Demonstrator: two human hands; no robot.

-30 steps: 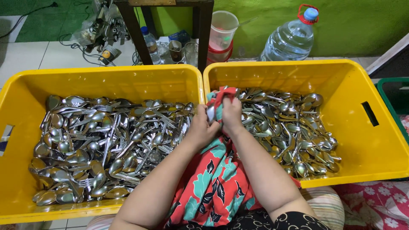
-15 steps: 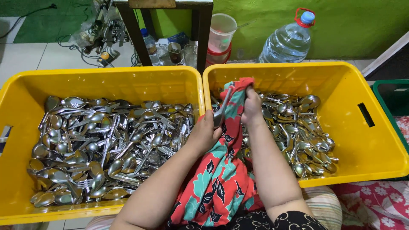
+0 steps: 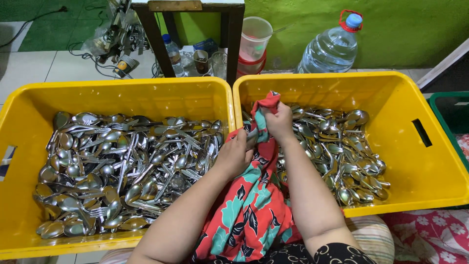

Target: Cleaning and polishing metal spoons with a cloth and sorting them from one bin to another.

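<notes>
Cloth (image 3: 254, 215) (red, leafy) bunched in both hands (image 3: 237, 154) (image 3: 279, 122), fingers clenched; any spoon wrapped inside could slip out.

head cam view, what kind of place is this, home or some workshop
Probably a home-style work area on the floor, perhaps for a catering or eatery job. Two yellow crates hold heaps of spoons and forks; both hands hold a patterned cloth; a big water bottle stands by a green wall.
</notes>
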